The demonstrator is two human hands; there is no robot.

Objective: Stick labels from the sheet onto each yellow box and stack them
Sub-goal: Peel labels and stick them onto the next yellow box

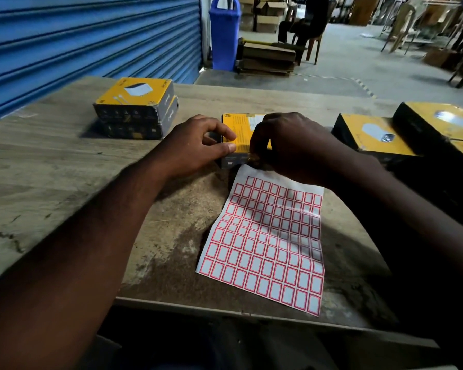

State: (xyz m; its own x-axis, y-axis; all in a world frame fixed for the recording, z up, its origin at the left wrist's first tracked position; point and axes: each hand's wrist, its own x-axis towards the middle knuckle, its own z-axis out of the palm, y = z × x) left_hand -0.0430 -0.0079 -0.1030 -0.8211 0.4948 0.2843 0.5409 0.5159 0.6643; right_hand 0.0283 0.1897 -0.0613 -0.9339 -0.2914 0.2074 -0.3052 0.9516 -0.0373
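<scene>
Forearms reach from the near edge over the label sheet, which lies flat on the table just in front of a yellow box. The left hand grips that box's left edge, thumb and forefinger curled round it. The right hand arches over the box's near edge with its fingertips bunched together; whether they pinch a label I cannot tell. A stack of two yellow boxes sits far left.
</scene>
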